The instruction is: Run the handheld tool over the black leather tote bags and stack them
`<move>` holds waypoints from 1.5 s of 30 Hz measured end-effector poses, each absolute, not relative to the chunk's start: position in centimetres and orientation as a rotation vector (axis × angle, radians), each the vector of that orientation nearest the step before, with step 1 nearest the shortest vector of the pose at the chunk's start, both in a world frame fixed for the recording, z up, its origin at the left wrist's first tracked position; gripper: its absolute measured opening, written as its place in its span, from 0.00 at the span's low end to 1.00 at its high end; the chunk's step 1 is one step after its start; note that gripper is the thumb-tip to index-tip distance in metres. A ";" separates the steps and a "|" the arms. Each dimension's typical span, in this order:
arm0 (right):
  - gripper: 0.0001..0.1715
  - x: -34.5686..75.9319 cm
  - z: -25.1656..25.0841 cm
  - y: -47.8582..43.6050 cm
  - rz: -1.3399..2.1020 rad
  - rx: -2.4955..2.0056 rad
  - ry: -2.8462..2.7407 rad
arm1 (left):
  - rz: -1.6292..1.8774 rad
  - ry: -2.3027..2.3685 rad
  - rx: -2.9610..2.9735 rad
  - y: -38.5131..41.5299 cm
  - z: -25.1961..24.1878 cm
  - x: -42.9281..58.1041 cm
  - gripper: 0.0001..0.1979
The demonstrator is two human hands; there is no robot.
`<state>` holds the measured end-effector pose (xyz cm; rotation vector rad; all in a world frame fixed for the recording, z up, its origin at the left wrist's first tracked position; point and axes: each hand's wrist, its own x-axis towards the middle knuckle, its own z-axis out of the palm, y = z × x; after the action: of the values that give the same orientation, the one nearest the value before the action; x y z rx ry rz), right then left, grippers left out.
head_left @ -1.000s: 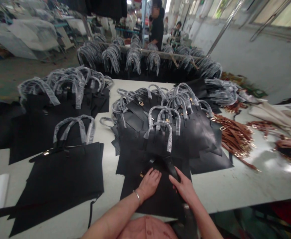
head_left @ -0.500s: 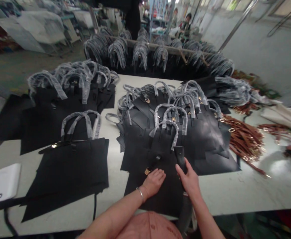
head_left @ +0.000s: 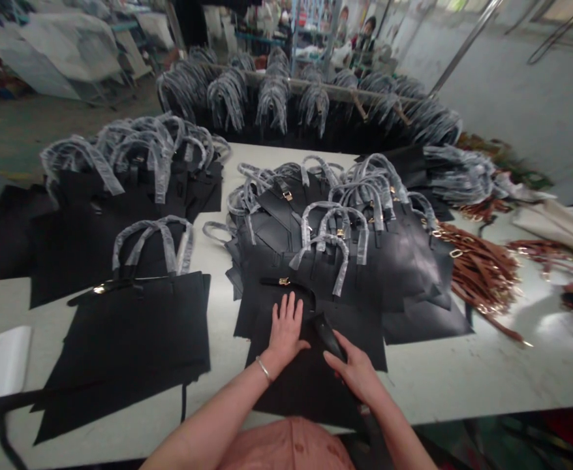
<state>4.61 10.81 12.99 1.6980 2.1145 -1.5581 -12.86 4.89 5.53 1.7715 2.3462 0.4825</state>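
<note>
Head view: the left hand (head_left: pixel 284 336) lies flat on a black leather bag panel (head_left: pixel 310 391), its fingers (head_left: pixel 290 310) spread apart, with a gold-buckled black strap (head_left: pixel 289 282) lying crosswise just beyond them at 12 o'clock. The right hand (head_left: pixel 357 375) curls closed around a dark strap end (head_left: pixel 326 336), which points toward 11 o'clock.

The left hand (head_left: pixel 285 333) lies flat, fingers spread, on a black leather bag panel (head_left: pixel 310 391), with a silver bangle (head_left: pixel 264 369) on its wrist; the right hand (head_left: pixel 356 376) closes around a black strap (head_left: pixel 326 337) lying across that panel; a gold-buckled strap (head_left: pixel 286 282) lies just beyond the left fingertips; plastic-wrapped handles (head_left: pixel 333 225) rise from stacked black bags (head_left: pixel 394 274); brown leather straps (head_left: pixel 482 274) lie on the white table (head_left: pixel 428 382) to the right; a co-worker (head_left: pixel 365 32) is far beyond.
</note>
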 end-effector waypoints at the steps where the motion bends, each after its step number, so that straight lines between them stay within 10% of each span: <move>1: 0.38 4.3 13.0 11.0 -1.563 1.690 2.104 | 0.521 2.342 1.738 4.8 5.2 -13.3 0.58; 26: 0.39 1.2 13.2 13.2 -1.529 1.727 2.153 | 0.938 2.177 1.502 4.2 2.4 -16.2 0.54; 45: 0.36 -3.4 12.8 10.3 -1.592 1.352 2.155 | 1.262 2.290 1.369 -1.1 -0.3 -14.3 0.27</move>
<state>-3.43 10.31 12.76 1.3516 2.1549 -1.5917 -14.29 -1.07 -0.32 1.3690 2.2903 1.2617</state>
